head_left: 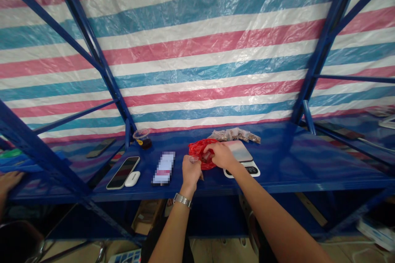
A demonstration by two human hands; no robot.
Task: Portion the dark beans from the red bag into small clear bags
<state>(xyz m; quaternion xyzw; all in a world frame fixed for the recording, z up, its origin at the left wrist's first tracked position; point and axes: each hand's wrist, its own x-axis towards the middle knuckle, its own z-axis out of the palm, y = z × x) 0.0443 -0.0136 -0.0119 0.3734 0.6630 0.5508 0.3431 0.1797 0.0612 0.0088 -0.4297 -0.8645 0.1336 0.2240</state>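
A crumpled red plastic bag (pixel 197 147) lies open on the blue table, with dark contents partly visible inside. My right hand (pixel 222 156) reaches into its mouth from the right, fingers bent and closed together; what they pinch is hidden. At the bag's near left edge, my left hand (pixel 190 171) is closed on a small clear plastic bag (pixel 194 159), and something brownish shows below the fingers. Just right of the red bag stands a white kitchen scale (pixel 240 152), partly behind my right hand. Several small clear bags with brown pieces (pixel 236 134) lie behind it.
To the left are a phone with a lit screen (pixel 164 168), a dark phone (pixel 123 172), a white earbud case (pixel 132 178) and a plastic cup of dark liquid (pixel 143 139). Blue posts (pixel 109 76) frame the table. Another person's hand (pixel 10 181) rests at far left.
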